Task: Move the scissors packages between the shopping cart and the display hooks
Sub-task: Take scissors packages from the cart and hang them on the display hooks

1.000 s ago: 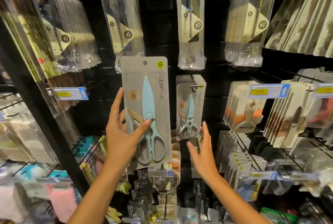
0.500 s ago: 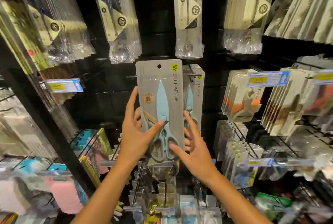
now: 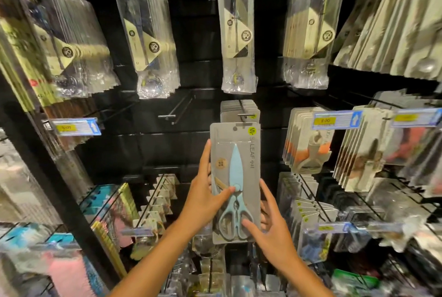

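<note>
A grey card package of light-blue scissors (image 3: 235, 160) stands upright in front of the display. My left hand (image 3: 203, 197) holds its left edge, thumb across the front at the pivot. My right hand (image 3: 269, 225) holds its lower right corner, thumb on the front, fingers behind. The package's top hole sits at the tip of a display hook (image 3: 246, 115). Several more scissors packages (image 3: 239, 109) hang on that hook behind it.
An empty double-wire hook (image 3: 178, 110) juts out to the left. Bagged utensils (image 3: 236, 36) hang above, peeler cards (image 3: 308, 139) to the right with a blue price tag (image 3: 334, 119). More hooks with packages crowd below. No shopping cart is in view.
The package has moved right and up, from left of the hanging stack to directly in front of its hook. My right hand went from open beside it to holding its lower right corner.
</note>
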